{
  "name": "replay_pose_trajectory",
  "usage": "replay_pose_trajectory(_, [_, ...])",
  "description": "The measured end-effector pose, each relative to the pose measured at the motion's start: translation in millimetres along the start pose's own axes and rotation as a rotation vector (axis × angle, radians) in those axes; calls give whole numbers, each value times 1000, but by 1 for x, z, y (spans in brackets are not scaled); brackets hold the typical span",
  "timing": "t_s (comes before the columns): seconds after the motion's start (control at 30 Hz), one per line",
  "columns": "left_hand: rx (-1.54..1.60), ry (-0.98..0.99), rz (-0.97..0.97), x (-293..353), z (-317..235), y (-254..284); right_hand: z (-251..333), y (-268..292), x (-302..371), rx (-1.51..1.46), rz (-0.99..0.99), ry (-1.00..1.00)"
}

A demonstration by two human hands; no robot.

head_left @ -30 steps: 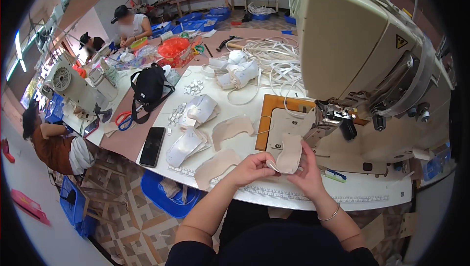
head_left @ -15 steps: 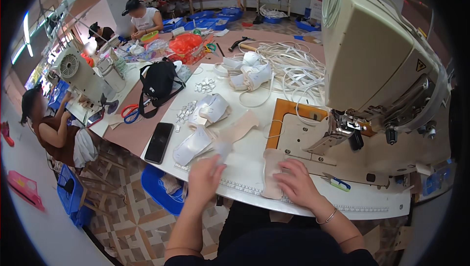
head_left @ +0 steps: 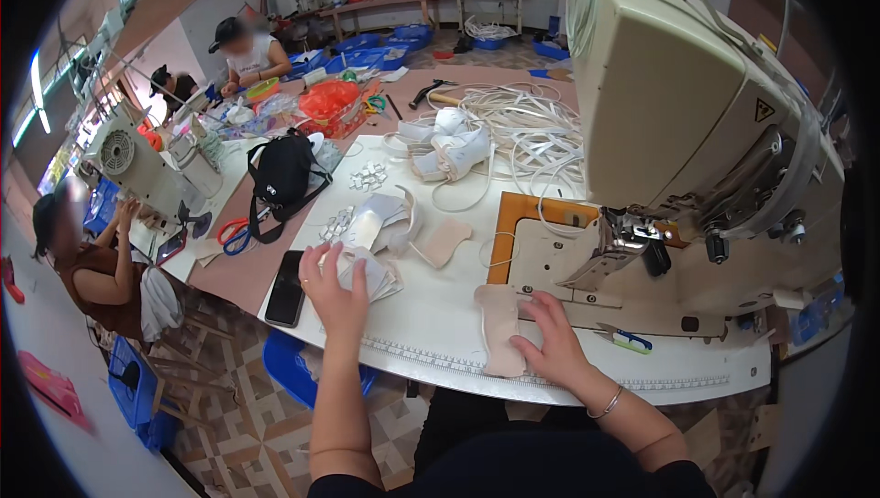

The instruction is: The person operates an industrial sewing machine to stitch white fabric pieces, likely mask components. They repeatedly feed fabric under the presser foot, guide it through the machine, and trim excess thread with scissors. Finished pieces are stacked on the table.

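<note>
My left hand point(head_left: 335, 294) is over a small stack of white fabric pieces point(head_left: 378, 278), its fingers spread and touching or just above the stack's left edge. My right hand point(head_left: 555, 344) lies with fingers apart on the right side of a beige fabric piece point(head_left: 500, 333) with wavy edges. That piece is flat on the white table at its front edge, left of the sewing machine's base point(head_left: 550, 264). Another beige piece point(head_left: 445, 242) lies between the stack and the machine. Curled white pieces point(head_left: 390, 223) rest just behind the stack.
A black phone point(head_left: 285, 289) lies left of my left hand. Thread snips point(head_left: 627, 340) are right of my right hand. A printed ruler strip point(head_left: 431, 357) follows the table's front edge. Farther back are a black bag point(head_left: 286, 177), bundled white pieces point(head_left: 449, 145) and tangled white strips point(head_left: 532, 127). Co-workers sit left.
My left hand has moved left, from beside the beige piece to the white stack, and its fingers have spread. The view has shifted slightly. My right hand stays on the beige piece.
</note>
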State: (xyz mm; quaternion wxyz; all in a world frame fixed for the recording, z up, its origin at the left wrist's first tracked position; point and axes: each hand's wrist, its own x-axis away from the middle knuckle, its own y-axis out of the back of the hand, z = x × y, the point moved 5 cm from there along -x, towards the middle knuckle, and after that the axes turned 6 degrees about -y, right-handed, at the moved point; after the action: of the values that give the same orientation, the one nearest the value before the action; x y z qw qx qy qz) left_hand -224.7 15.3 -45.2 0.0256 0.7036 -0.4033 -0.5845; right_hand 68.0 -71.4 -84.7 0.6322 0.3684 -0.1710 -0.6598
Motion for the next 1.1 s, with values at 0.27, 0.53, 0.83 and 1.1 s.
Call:
replay_pose_trajectory(0.27, [-173, -392, 474, 6, -59, -92, -7, -25, -34, 53, 148, -86])
replay_pose_trajectory(0.53, [1212, 508, -74, 3, -30, 12, -39, 5, -15, -159, 136, -275])
replay_pose_trajectory(0.83, [-213, 155, -153, 52, 7, 40, -38, -6, -20, -317, 26, -178])
replay_pose_trajectory(1.1, [-190, 211, 129, 38, 17, -2, -48, -1, -3, -448, 189, -388])
